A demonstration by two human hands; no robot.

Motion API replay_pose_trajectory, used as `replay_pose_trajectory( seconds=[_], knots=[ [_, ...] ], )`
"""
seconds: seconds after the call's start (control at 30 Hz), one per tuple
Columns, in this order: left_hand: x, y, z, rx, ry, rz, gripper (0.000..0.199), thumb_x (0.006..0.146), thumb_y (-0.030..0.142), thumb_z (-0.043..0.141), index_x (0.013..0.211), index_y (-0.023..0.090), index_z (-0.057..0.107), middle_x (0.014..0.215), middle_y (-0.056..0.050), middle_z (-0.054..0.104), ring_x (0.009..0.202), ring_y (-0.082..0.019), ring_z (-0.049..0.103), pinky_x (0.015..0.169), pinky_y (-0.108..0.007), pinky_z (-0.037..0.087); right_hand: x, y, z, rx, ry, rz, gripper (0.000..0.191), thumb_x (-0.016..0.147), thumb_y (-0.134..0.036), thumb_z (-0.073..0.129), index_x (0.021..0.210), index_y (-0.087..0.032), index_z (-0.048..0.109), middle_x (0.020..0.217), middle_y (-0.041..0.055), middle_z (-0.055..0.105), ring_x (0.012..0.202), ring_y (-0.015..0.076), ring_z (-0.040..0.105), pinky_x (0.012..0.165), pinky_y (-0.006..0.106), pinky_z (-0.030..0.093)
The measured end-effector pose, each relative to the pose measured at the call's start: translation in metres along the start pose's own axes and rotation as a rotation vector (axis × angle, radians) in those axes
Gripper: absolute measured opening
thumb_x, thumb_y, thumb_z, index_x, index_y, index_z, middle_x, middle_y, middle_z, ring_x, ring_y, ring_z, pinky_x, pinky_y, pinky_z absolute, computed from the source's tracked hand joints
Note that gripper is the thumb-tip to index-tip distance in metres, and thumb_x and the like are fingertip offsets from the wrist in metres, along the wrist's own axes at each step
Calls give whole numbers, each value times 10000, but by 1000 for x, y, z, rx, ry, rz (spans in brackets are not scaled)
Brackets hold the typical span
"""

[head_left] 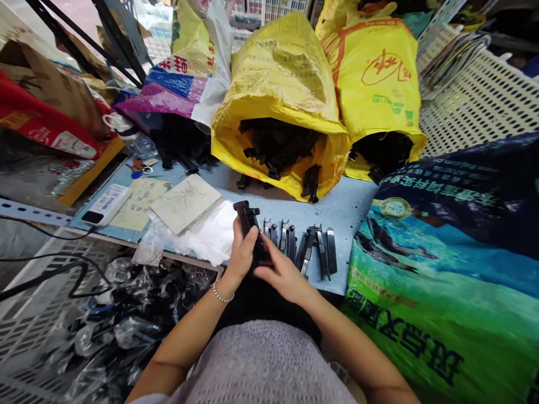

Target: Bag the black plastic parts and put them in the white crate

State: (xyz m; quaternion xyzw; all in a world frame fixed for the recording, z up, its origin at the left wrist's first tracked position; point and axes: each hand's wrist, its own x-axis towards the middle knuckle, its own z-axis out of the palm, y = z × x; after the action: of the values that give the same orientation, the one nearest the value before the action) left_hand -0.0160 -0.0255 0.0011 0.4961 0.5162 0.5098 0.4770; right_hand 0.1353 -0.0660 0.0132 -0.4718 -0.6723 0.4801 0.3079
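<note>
Held up at the table's front edge is a long black plastic part, with a small knob near its upper end. My left hand, a beaded bracelet at its wrist, is closed around the part, thumb lying along its face. The fingers of my right hand grip the lower end from the other side; my hands partly hide that end. Just right of the held part, several slim black pieces, some with shiny edges and forked tips, lie in a row on the blue tabletop.
A yellow sack full of black parts opens toward me, another yellow sack beside it. At left are a tile-like board, white plastic and a white device. Bagged parts fill a crate below; a green-blue sack stands right.
</note>
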Motion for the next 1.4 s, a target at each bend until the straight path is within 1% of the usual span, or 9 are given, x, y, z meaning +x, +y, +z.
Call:
replay_pose_trajectory(
  seconds=[0.1, 0.27, 0.43, 0.63, 0.77, 0.9, 1.07, 1.3, 1.4],
  knots=[
    [0, -17, -22, 238, -86, 92, 520, 1017, 459, 214, 1418, 207, 427, 1264, -108, 554, 1201, -222, 511, 1023, -383, 414, 3, 7, 15, 299, 50, 109, 605, 833, -444, 685, 1360, -231, 478, 1236, 82, 637, 1092, 243, 614, 929, 387, 491],
    [12, -57, -70, 922, -79, 251, 252, 909, 312, 548, 1006, 137, 701, 1064, -156, 615, 1044, -289, 545, 918, -445, 439, 6, 24, 11, 696, 187, 246, 468, 795, -383, 724, 1218, -234, 589, 1014, 27, 705, 918, 215, 661, 860, 364, 514],
    [31, -70, -104, 606, -85, 24, 182, 774, 297, 693, 660, 160, 655, 744, -35, 603, 716, -163, 567, 692, -294, 458, 6, 21, 2, 929, 217, 309, 291, 829, -356, 661, 1084, -216, 658, 1024, 52, 720, 878, 209, 672, 773, 325, 522],
    [45, -63, -114, 198, -130, -224, 218, 709, 331, 718, 806, 137, 694, 733, -36, 682, 661, -147, 597, 626, -260, 458, 47, 3, 38, 1268, -61, 344, 342, 764, -387, 628, 1042, -193, 673, 1130, 90, 700, 844, 198, 665, 638, 270, 485],
    [36, -58, -116, 495, -102, 25, 73, 802, 170, 594, 821, 157, 662, 798, -49, 688, 764, -177, 628, 730, -312, 503, 84, 7, 72, 1181, 81, 407, 224, 688, -325, 699, 870, -198, 672, 847, 11, 710, 688, 152, 631, 598, 242, 468],
    [34, -55, -126, 924, -148, 262, 291, 853, 58, 451, 961, 162, 701, 1097, -116, 699, 1048, -253, 611, 927, -425, 495, 70, 14, 74, 1091, 123, 374, 237, 751, -334, 674, 947, -200, 671, 807, 0, 693, 691, 147, 623, 624, 237, 465],
    [39, -50, -133, 821, -143, 338, 484, 873, 34, 387, 1318, 137, 547, 1396, -133, 540, 1310, -231, 499, 1103, -431, 434, 36, 18, 71, 1316, -250, 589, 412, 829, -460, 496, 979, -119, 671, 822, 97, 687, 682, 169, 592, 573, 265, 452],
    [-15, -24, -119, 671, -446, 503, 695, 894, 7, 329, 1541, 239, 227, 1562, -114, 332, 1435, -221, 348, 1168, -430, 366, 50, 20, 72, 1363, -241, 613, 378, 834, -496, 482, 836, -149, 630, 694, 54, 625, 467, 91, 348, 406, 211, 305],
    [-32, -24, -124, 649, -394, 468, 690, 911, 27, 342, 1543, 275, 219, 1556, -93, 350, 1434, -222, 349, 1174, -425, 357, 41, 12, 66, 1324, -261, 578, 416, 848, -506, 458, 872, -135, 646, 647, 33, 584, 440, 78, 290, 395, 206, 280]
  ],
)
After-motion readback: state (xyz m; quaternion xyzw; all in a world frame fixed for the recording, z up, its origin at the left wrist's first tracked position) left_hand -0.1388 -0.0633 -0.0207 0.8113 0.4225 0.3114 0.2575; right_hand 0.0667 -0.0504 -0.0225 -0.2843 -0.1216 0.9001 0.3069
